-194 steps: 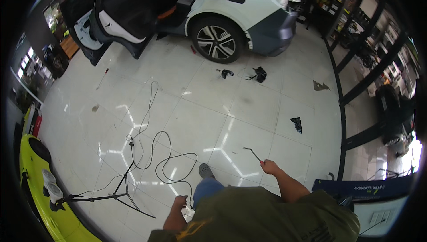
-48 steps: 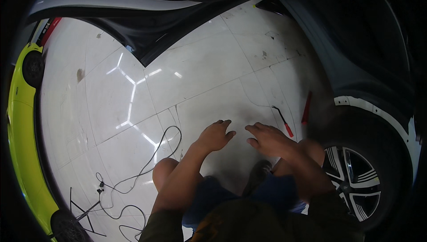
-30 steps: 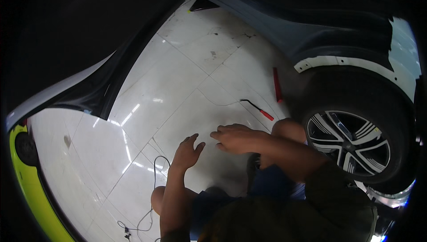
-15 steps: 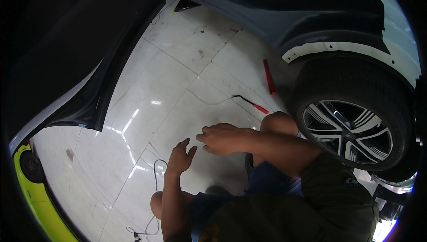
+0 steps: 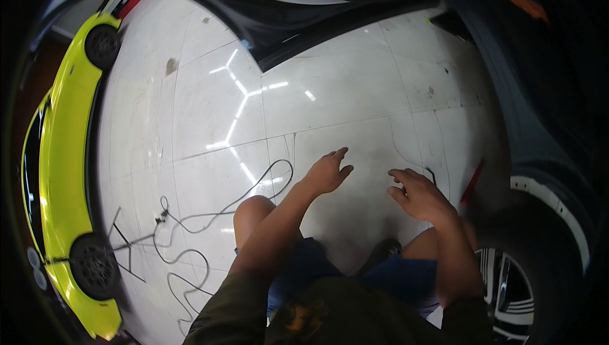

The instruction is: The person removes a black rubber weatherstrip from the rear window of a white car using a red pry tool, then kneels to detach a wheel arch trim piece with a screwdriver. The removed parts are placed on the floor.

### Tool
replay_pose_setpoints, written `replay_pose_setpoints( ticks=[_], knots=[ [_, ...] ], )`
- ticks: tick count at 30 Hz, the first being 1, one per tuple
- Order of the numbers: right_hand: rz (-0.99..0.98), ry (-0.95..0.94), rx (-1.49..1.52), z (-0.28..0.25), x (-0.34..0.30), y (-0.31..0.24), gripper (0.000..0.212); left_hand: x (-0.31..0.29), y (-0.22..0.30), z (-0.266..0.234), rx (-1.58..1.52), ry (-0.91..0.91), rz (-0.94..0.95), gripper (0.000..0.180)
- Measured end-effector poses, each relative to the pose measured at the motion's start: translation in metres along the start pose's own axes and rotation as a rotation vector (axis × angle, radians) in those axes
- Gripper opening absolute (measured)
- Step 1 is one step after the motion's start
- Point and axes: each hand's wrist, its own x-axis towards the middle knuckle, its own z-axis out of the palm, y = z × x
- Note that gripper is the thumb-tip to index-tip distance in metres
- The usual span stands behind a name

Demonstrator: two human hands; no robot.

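By a floor tile edge (image 5: 412, 114), bent tool (image 5: 432, 175) just right of my right hand (image 5: 419, 194), angled toward me; left hand (image 5: 327, 172) farther; both spread.

Dark olive shirt (image 5: 355, 310) with orange print (image 5: 307, 318), blue shorts (image 5: 406, 275), dark shoe (image 5: 384, 251).

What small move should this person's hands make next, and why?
Probably lower the right hand toward the thin, dark, rod-shaped tool on the pale, glossy tiled floor: both it and the left hand look open and empty, and the tool's visible end shows beside the right knuckles, the rest apparently hidden.
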Motion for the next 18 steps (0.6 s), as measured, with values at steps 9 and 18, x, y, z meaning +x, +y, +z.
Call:
replay_pose_setpoints(
  ticks=[9,18],
  knots=[
    [0.145,0.014,-0.01,0.021,0.007,0.013,0.04,0.007,0.003,-0.01,-0.135,0.107,0.008,0.055],
    [0.259,-0.162,-0.241,0.075,0.037,0.048,0.042,0.025,0.004,-0.036,-0.348,0.245,0.064,0.053]
  ],
)
